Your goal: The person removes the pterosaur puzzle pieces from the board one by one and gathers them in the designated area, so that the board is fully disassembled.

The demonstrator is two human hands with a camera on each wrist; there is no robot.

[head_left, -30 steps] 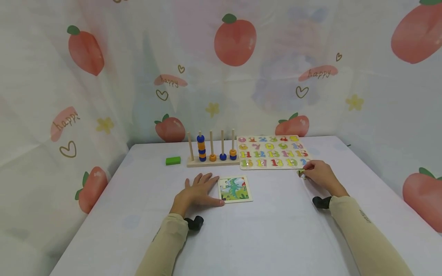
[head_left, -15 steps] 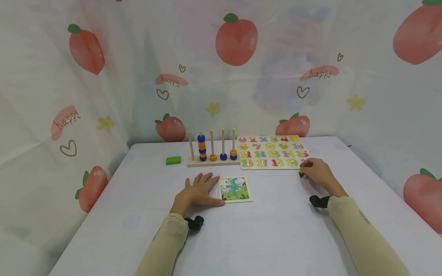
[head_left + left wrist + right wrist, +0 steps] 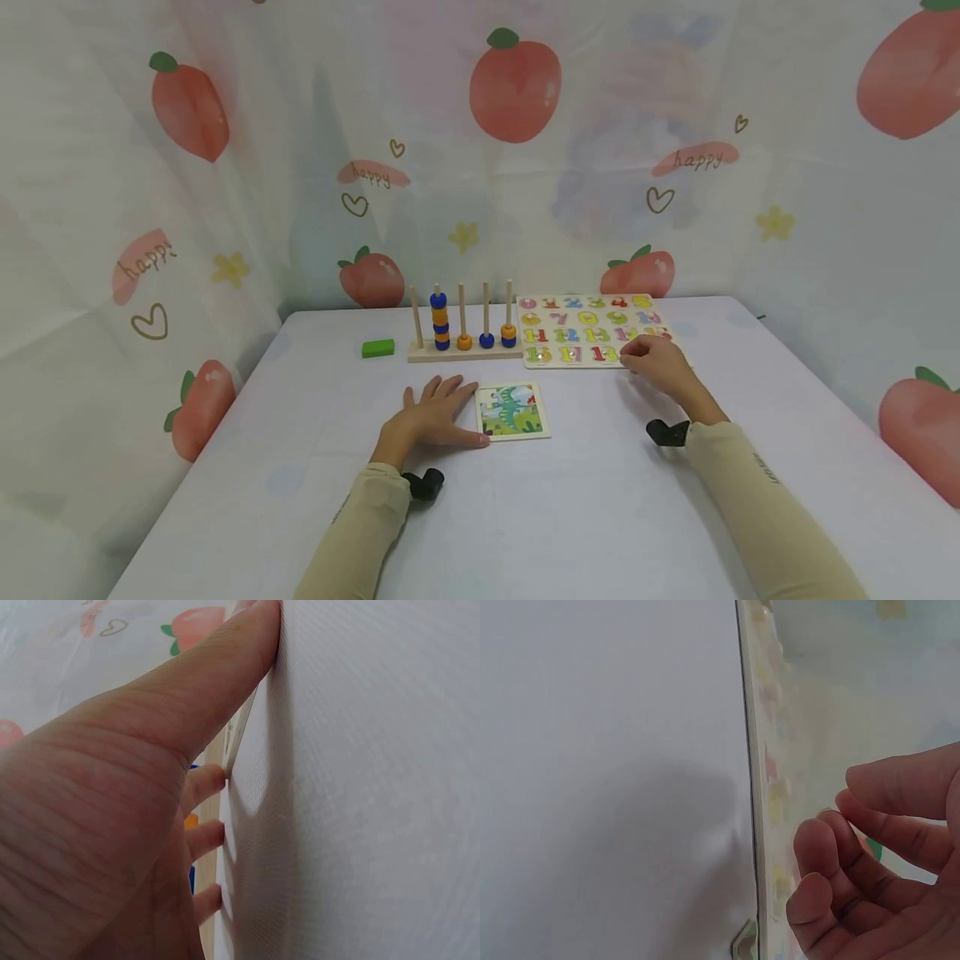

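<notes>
My left hand (image 3: 431,417) lies with fingers spread at the left side of a small dinosaur puzzle (image 3: 513,412) in a pale frame. Its thumb (image 3: 217,682) touches the lower left corner and the index finger reaches the upper left one. My right hand (image 3: 666,371) hovers at the front edge of a number board (image 3: 558,335), loosely curled, and I see nothing between its fingers. In the right wrist view, a small greenish piece (image 3: 744,943) sits on the table against the board's edge. The hand hides that spot in the head view.
Behind the puzzle stands a wooden peg rack (image 3: 465,356) with blue and orange beads on its upright pegs. A green block (image 3: 377,348) lies to its left. Patterned cloth (image 3: 517,208) hangs along the table's back and sides.
My right hand has moved left along the board's front edge, away from where the small piece showed beside its fingertips. The left hand and the puzzle stay put.
</notes>
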